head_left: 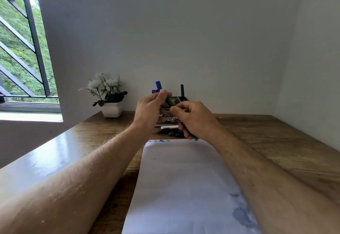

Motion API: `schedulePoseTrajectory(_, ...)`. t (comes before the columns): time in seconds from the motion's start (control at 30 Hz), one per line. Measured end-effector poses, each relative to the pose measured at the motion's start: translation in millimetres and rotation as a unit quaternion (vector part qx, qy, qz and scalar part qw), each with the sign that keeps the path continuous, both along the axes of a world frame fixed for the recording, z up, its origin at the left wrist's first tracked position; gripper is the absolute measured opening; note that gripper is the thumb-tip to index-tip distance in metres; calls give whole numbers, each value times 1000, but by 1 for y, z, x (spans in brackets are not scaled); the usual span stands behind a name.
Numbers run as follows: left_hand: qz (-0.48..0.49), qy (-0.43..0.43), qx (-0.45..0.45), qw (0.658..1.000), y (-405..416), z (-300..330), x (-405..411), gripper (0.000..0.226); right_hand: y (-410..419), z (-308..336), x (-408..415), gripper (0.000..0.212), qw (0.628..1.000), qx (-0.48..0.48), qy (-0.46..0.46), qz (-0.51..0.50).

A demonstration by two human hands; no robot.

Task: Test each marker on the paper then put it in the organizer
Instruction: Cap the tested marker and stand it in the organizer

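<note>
Daylight enters from the window [22, 46] at the upper left, where the sill is blown out to white. It lays a pale glare along the left edge of the worktop [55, 152], washing out the wood grain there. The wall [184, 31] is evenly lit and greyish. Soft shadows fall on the paper [184, 178] near its right edge. The wide lens bends the window bars and stretches the forearms; the near corners look smeared.
</note>
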State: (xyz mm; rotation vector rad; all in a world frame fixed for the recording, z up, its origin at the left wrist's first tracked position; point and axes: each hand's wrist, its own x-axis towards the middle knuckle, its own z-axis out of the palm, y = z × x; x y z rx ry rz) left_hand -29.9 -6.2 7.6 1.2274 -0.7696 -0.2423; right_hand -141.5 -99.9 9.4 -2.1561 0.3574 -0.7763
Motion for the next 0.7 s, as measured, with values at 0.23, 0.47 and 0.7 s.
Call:
schedulePoseTrajectory(0.23,-9,7,10,1000,0,1,0,25,-6,-4,-1,26,986,-146,-6,-84)
schedulePoseTrajectory(0.47,-24,9,-12,1000,-1,3,-2,25,-9,2,-5,33,969,-204,-59,-126)
schedulePoseTrajectory(0.7,-52,29,-59,996,0,10,-6,25,-7,8,-8,38,972,-168,-78,-146)
